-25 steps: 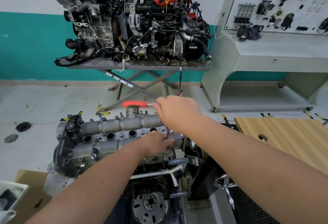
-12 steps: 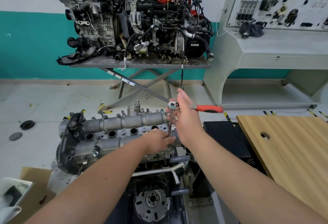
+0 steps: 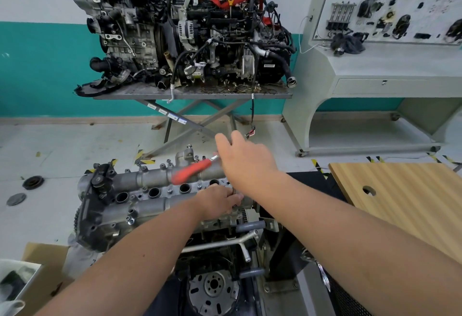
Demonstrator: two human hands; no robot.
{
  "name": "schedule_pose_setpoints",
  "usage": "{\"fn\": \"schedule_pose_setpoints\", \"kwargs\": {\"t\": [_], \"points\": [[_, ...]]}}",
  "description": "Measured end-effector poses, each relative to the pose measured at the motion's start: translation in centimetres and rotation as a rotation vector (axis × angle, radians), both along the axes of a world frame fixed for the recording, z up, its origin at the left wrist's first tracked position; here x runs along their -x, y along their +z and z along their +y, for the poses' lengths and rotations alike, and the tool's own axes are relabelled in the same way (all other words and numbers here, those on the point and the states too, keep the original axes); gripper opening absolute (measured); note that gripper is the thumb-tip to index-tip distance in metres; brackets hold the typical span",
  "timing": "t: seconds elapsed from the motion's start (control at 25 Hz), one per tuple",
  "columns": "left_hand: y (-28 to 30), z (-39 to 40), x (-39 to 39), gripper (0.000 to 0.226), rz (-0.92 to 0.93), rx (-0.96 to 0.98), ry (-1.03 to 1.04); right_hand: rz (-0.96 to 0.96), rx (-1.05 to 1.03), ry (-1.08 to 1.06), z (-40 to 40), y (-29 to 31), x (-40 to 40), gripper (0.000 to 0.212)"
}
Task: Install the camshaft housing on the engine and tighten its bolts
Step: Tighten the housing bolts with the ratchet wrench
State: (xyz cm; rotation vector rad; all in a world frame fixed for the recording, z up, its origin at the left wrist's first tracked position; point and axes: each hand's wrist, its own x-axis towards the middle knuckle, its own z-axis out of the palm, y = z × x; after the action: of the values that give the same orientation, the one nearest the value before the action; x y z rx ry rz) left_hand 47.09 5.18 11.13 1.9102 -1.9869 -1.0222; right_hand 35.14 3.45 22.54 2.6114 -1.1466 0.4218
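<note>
Head view: the camshaft housing (image 3: 150, 190) sits atop the engine (image 3: 175, 228). At its right end, the left hand (image 3: 220, 202) grips the ratchet's (image 3: 193, 170) shaft — the right hand (image 3: 243, 162) swings its red handle, fingers loose. No writing legible.

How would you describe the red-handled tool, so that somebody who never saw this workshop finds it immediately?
Start at the grey engine nearest the camera, below the two arms. Along its far top edge lies a ratchet wrench, its metal end under the right hand. It is the only bright red item on this engine; everything around it is grey metal.
</note>
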Motion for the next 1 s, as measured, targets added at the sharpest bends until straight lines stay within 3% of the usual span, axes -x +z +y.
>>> {"fn": "schedule_pose_setpoints", "kwargs": {"t": [0.16, 0.24, 0.28, 0.4, 0.44, 0.52, 0.64, 0.72, 0.84, 0.92, 1.0], "points": [[-0.1, -0.1, -0.2, 0.048, -0.022, -0.050, 0.035, 0.215, -0.114, -0.058, -0.5, 2.8, -0.7, 0.027], [-0.1, -0.1, -0.1, 0.049, -0.026, -0.049, 0.039, 0.118, -0.307, -0.125, -1.4, 3.7, -0.7, 0.022], [0.0, 0.0, 0.0, 0.050, -0.031, -0.044, 0.040, -0.074, -0.510, -0.183, -1.6, 3.9, -0.7, 0.024], [0.2, 0.1, 0.0, 0.051, -0.056, -0.023, 0.030, -0.948, -1.338, -0.212, -0.9, 3.2, -0.4, 0.014], [0.1, 0.1, 0.1, 0.050, -0.058, -0.016, 0.027, -1.175, -1.509, -0.169, -0.5, 2.8, -0.1, 0.009], [0.2, 0.1, 0.1, 0.049, -0.063, -0.008, 0.015, -1.516, -1.618, -0.117, -0.1, 1.7, 0.4, 0.011], [0.3, 0.0, 0.0, 0.044, -0.045, -0.010, 0.011, -1.825, -1.518, -0.103, 0.2, 0.2, 0.3, 0.019], [0.4, 0.0, 0.1, 0.041, -0.043, -0.006, 0.001, -1.782, -1.327, -0.071, 0.5, -1.0, 0.4, 0.008], [0.4, 0.1, 0.1, 0.046, -0.048, -0.014, 0.013, -1.352, -0.825, 0.014, 1.3, -2.6, 0.8, 0.023], [0.4, 0.1, 0.0, 0.036, -0.053, -0.007, -0.002, -1.078, -0.373, 0.145, 1.0, -3.0, 1.1, 0.033], [0.2, 0.1, 0.1, 0.026, -0.065, 0.064, -0.028, -0.683, -0.002, 0.268, 0.2, -2.7, 1.0, 0.034]]}}
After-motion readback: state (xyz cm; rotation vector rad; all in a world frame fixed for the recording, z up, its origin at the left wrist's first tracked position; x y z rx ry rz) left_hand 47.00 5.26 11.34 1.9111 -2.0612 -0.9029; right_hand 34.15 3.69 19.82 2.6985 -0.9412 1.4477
